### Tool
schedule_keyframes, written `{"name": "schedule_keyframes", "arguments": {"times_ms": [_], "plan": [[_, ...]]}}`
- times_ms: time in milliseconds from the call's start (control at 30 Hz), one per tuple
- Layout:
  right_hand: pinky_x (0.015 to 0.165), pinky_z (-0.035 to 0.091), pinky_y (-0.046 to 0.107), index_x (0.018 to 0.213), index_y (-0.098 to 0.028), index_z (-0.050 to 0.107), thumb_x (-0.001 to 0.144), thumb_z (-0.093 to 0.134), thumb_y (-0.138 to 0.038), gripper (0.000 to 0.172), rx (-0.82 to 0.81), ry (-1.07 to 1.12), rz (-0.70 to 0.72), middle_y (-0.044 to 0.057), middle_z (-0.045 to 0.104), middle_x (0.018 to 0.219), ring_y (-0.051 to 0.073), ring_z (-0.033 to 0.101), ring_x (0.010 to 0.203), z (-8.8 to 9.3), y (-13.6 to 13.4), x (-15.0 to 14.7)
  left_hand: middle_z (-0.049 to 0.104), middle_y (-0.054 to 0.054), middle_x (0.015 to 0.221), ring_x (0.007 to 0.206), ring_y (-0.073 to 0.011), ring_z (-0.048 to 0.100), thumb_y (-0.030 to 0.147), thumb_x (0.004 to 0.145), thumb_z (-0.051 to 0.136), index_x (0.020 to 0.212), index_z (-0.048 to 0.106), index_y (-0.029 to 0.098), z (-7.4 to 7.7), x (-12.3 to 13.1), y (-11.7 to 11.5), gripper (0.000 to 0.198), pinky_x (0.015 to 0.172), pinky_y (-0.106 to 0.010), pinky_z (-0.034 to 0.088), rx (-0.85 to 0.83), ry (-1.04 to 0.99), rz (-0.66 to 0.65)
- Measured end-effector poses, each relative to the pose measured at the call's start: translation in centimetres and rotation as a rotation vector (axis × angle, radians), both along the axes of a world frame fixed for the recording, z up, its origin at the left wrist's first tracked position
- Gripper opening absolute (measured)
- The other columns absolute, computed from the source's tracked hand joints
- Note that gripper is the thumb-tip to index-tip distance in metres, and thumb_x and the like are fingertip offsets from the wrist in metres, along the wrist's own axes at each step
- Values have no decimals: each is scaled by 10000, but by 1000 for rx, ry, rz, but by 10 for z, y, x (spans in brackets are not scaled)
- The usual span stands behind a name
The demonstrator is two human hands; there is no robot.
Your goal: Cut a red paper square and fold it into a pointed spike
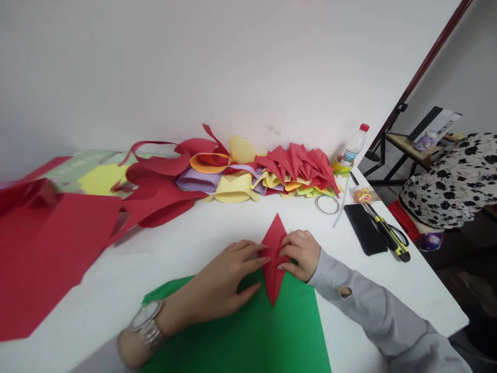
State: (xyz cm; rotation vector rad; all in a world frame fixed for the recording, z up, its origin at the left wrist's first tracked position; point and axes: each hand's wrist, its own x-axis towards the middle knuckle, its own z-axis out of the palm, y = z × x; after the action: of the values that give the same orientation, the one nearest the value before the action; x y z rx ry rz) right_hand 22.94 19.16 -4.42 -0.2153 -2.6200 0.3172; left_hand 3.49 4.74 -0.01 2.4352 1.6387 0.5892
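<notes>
A folded red paper diamond point(274, 243) lies with its lower half over a green sheet point(248, 336) and its upper tip over the white table. My left hand point(229, 277), with a silver watch above the wrist, rests its outstretched fingertips on the left edge of the diamond, thumb apart from the fingers. On the right edge, my right hand point(301, 254) presses down with curled fingertips; its thumb is near the diamond's centre crease.
Large red paper point(58, 254) covers the left side. Coloured paper shapes point(233, 187) and folded red pieces point(298, 163) line the wall. At right are a bottle point(354, 145), tape ring point(326, 204), black phone point(365, 229), cutter point(392, 238) and scissors. A person's patterned sleeve point(450, 181) shows beyond.
</notes>
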Motion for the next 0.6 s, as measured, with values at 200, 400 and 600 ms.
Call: {"name": "schedule_keyframes", "arguments": {"times_ms": [200,400,600], "plan": [[764,369,355,848,-203,610,793,712,-419,246,-21,-97,58,43,624,916,205,542,869,5,-10,0,629,-43,888,861,-211,580,212,792,652,1035,674,201,-3,0,32,244,764,-324,473,-220,-181,158],[772,364,376,889,-201,559,626,750,-666,568,-56,-172,27,59,590,988,224,498,868,17,-14,2,595,-5,761,787,-185,561,219,806,605,729,646,200,-5,-1,45,89,728,-301,424,-286,-229,145],[779,359,368,913,-196,579,668,685,-739,605,-94,-207,62,68,588,993,228,496,894,20,-11,4,604,-8,756,784,-187,553,239,814,569,705,614,199,-10,0,44,124,713,-305,419,-279,-242,178]]}}
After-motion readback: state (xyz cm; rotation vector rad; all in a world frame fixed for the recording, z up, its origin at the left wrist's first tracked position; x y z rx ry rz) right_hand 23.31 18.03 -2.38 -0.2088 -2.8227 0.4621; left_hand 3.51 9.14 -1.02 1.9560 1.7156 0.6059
